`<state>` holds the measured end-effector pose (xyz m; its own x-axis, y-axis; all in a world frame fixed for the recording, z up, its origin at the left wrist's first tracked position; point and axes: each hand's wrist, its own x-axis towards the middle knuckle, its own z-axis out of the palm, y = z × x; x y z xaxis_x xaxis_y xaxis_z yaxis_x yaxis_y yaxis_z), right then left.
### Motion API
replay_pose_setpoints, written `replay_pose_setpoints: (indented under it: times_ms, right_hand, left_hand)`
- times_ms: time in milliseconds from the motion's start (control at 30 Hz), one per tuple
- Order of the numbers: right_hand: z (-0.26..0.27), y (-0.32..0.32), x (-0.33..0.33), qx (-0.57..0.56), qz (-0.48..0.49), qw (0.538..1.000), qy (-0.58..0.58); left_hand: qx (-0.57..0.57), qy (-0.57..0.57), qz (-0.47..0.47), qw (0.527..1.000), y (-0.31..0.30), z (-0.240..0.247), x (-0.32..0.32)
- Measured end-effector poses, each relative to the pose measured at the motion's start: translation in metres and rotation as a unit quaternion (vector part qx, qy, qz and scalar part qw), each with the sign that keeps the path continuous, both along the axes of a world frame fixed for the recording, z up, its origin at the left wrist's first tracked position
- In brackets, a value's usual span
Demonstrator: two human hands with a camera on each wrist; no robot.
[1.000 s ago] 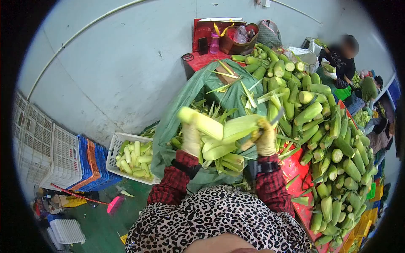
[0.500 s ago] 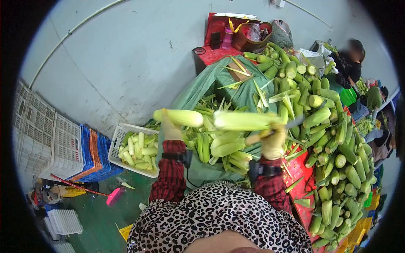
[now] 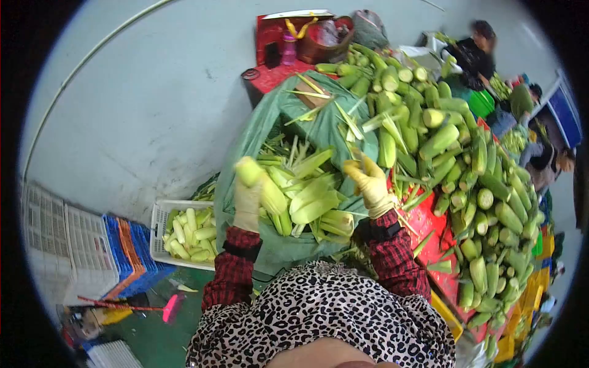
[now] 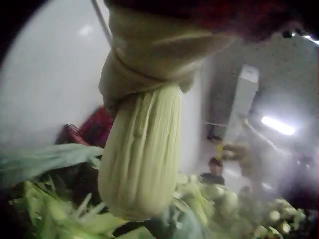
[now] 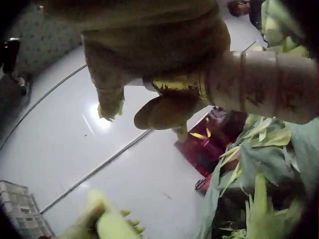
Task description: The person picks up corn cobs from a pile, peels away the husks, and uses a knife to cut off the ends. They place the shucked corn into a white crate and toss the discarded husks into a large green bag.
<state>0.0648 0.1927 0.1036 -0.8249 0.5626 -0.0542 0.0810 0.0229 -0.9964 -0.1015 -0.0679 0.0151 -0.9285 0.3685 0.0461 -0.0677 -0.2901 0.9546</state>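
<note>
My gloved left hand [image 3: 247,205] grips a pale green ear of corn [image 3: 270,195], held tilted over the heap of husks [image 3: 313,199] inside a green sheet [image 3: 236,184]. In the left wrist view its husk-ribbed lower end hangs below the gloved fingers. My gloved right hand [image 3: 370,184] is raised over the right side of the heap. Its fingers and thumb close round the ridged handle [image 5: 264,82] of a knife, with yellow tape near the grip; the blade is hidden.
Unpeeled corn [image 3: 485,199] is piled along the red table [image 3: 423,227] on the right. A white crate [image 3: 158,230] of peeled ears stands at the left, near stacked crates [image 3: 92,239]. A bottle [image 3: 288,49] sits at the back. Another person [image 3: 475,58] works at far right.
My right hand has let go of the pale green husk it held and keeps the knife. My left hand has drawn the ear left, then tilted it downward to the right.
</note>
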Motion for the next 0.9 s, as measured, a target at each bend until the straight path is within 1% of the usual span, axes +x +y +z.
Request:
replay_pose_setpoints:
  times_ms: [33, 67, 100, 133, 167, 200, 233, 267, 300, 333, 367, 400, 433, 467, 500, 533, 567, 600, 633, 700, 767, 800, 833, 867, 900]
  right_hand:
    - [0.022, -0.017, 0.008, 0.002, 0.034, 0.999, -0.029]
    - [0.003, -0.016, 0.013, 0.146, 0.074, 0.986, 0.019]
    - [-0.01, -0.016, 0.018, 0.253, 0.073, 0.964, 0.044]
    - [0.002, -0.027, 0.029, 0.246, 0.074, 0.966, 0.014]
    - [0.009, -0.038, 0.041, 0.25, 0.053, 0.966, 0.036]
    - [0.016, -0.04, 0.057, 0.235, 0.019, 0.972, -0.012]
    - [0.018, -0.041, 0.074, 0.215, -0.011, 0.975, -0.059]
    - [0.016, -0.037, 0.097, 0.214, -0.054, 0.975, -0.042]
    - [0.013, -0.034, 0.123, 0.213, -0.092, 0.973, -0.024]
    - [0.008, -0.023, 0.153, 0.269, -0.148, 0.949, -0.068]
    - [0.003, -0.024, 0.18, 0.12, -0.203, 0.972, -0.013]
    - [0.014, -0.026, 0.211, 0.151, -0.26, 0.953, -0.042]
    - [0.004, -0.027, 0.241, 0.135, -0.333, 0.932, -0.035]
    - [0.009, -0.03, 0.269, 0.194, -0.403, 0.891, -0.081]
    - [-0.015, -0.026, 0.307, 0.203, -0.447, 0.869, -0.062]
    - [-0.005, -0.036, 0.333, 0.178, -0.479, 0.853, -0.105]
    - [-0.001, -0.043, 0.355, 0.233, -0.5, 0.807, -0.21]
    - [-0.022, -0.045, 0.377, 0.216, -0.526, 0.776, -0.275]
    - [-0.04, -0.047, 0.395, 0.216, -0.519, 0.76, -0.327]
    - [-0.082, -0.047, 0.426, 0.207, -0.439, 0.697, -0.528]
    - [-0.104, -0.049, 0.439, 0.117, -0.403, 0.733, -0.535]
    - [-0.14, -0.043, 0.451, 0.08, -0.482, 0.745, -0.454]
    - [-0.133, -0.03, 0.441, 0.094, -0.506, 0.75, -0.415]
    - [-0.126, -0.013, 0.431, 0.099, -0.501, 0.776, -0.37]
    - [-0.109, 0.005, 0.416, 0.1, -0.496, 0.799, -0.325]
  left_hand:
    - [-0.026, 0.039, -0.076, 0.996, 0.02, 0.006, 0.009]
    - [-0.099, 0.083, -0.099, 0.987, 0.042, 0.014, 0.024]
    - [-0.166, 0.132, -0.128, 0.969, 0.063, 0.025, 0.045]
    - [-0.152, 0.151, -0.198, 0.957, 0.077, 0.056, 0.071]
    - [-0.123, 0.125, -0.26, 0.949, 0.095, 0.037, 0.089]
    - [-0.163, 0.203, -0.31, 0.914, 0.112, 0.04, 0.107]
    - [-0.14, 0.187, -0.388, 0.891, 0.124, 0.035, 0.12]
    - [-0.12, 0.165, -0.465, 0.862, 0.136, 0.03, 0.134]
    - [-0.118, 0.251, -0.466, 0.84, 0.144, 0.037, 0.147]
    - [-0.113, 0.332, -0.461, 0.815, 0.156, 0.045, 0.162]
    - [-0.104, 0.411, -0.447, 0.788, 0.158, 0.056, 0.173]
    - [-0.088, 0.374, -0.486, 0.785, 0.163, 0.064, 0.178]
    - [-0.103, 0.368, -0.495, 0.78, 0.167, 0.059, 0.177]
    - [-0.122, 0.363, -0.503, 0.775, 0.176, 0.046, 0.174]
    - [-0.141, 0.358, -0.51, 0.769, 0.185, 0.029, 0.172]
    - [-0.139, 0.277, -0.539, 0.783, 0.191, 0.005, 0.171]
    - [-0.152, 0.259, -0.56, 0.772, 0.192, 0.004, 0.174]
    - [-0.164, 0.24, -0.58, 0.761, 0.193, 0.001, 0.174]
    - [-0.176, 0.222, -0.599, 0.749, 0.196, -0.001, 0.176]
    - [-0.181, 0.19, -0.619, 0.741, 0.199, 0.005, 0.183]
    - [-0.18, 0.162, -0.623, 0.744, 0.201, 0.001, 0.185]
    - [-0.189, 0.152, -0.616, 0.75, 0.202, -0.002, 0.184]
    - [-0.196, 0.143, -0.607, 0.756, 0.205, -0.009, 0.182]
    - [-0.205, 0.134, -0.599, 0.762, 0.207, -0.019, 0.178]
    - [-0.216, 0.126, -0.592, 0.766, 0.208, -0.023, 0.176]
